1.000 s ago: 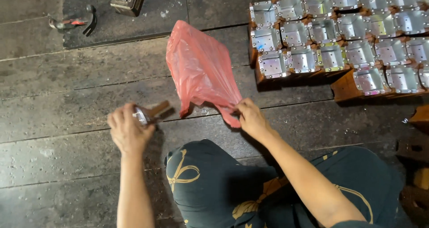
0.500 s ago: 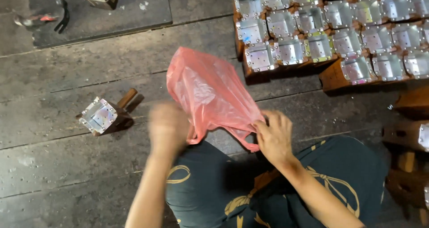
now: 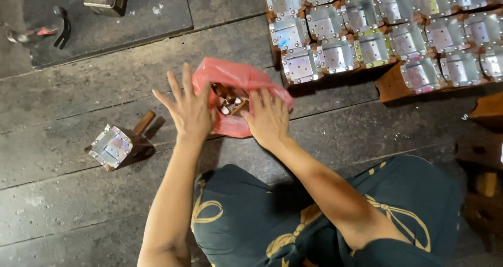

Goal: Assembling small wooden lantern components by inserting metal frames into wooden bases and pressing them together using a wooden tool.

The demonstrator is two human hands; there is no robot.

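Left hand: my left hand [image 3: 189,109] is spread wide, fingers fanned, its palm against the left side of the red plastic bag [image 3: 238,97]; it grips nothing.
Right hand: my right hand [image 3: 268,119] lies flat and open on the bag's right side, fingers pressing the film down.
Bag, look: thin, crinkled, translucent red plastic, its mouth pulled open between my hands.
Bag, contents: small brown and silvery pieces [image 3: 230,100] show in the opening; what they are I cannot tell from here.
Bag, place: flat on the dark plank floor [image 3: 78,204] just ahead of my knees, near the rows of shiny metal-lined wooden boxes [image 3: 367,31].
Further out: one more box of that kind [image 3: 112,146] lies tipped on the floor to my left, well apart from the bag; a hammer [image 3: 39,31] lies far left.
Change: half a second ago the bag stood up, pinched at its lower end by my right hand; now it is down flat and opened.
Change, left hand: it was a blur in motion then; now it is settled on the bag.
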